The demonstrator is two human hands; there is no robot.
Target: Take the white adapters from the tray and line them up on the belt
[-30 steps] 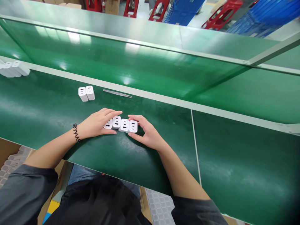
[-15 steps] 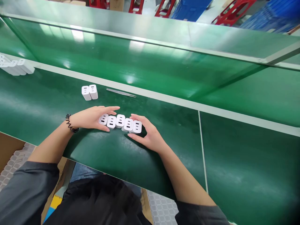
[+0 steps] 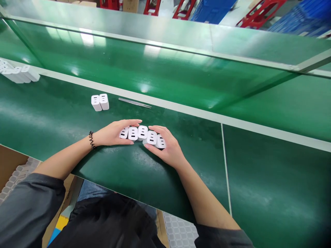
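Note:
Several white USB chargers [image 3: 142, 132] stand side by side in an uneven row on the green bench, their port faces turned up. My left hand [image 3: 117, 132] is closed around the left end of the row, thumb on the near side and fingers on the far side. Around the right end, my right hand [image 3: 168, 144] grips in the same way and partly covers the last charger. Beyond my left hand, two more white chargers [image 3: 100, 102] stand together. A pair of metal tweezers [image 3: 134, 102] lies beside them, close to the bench's back strip.
More white chargers [image 3: 19, 74] are grouped at the far left. A pale strip [image 3: 186, 109] and a green panel run along the back of the bench [image 3: 271, 179]. Below the front edge are trays of clear compartments [image 3: 179, 229]. Red stools and blue crates [image 3: 212, 10] stand beyond.
My left hand has moved right along with its end of the row. My right hand has closed further over the right end, and the whole row sits slightly more to the right.

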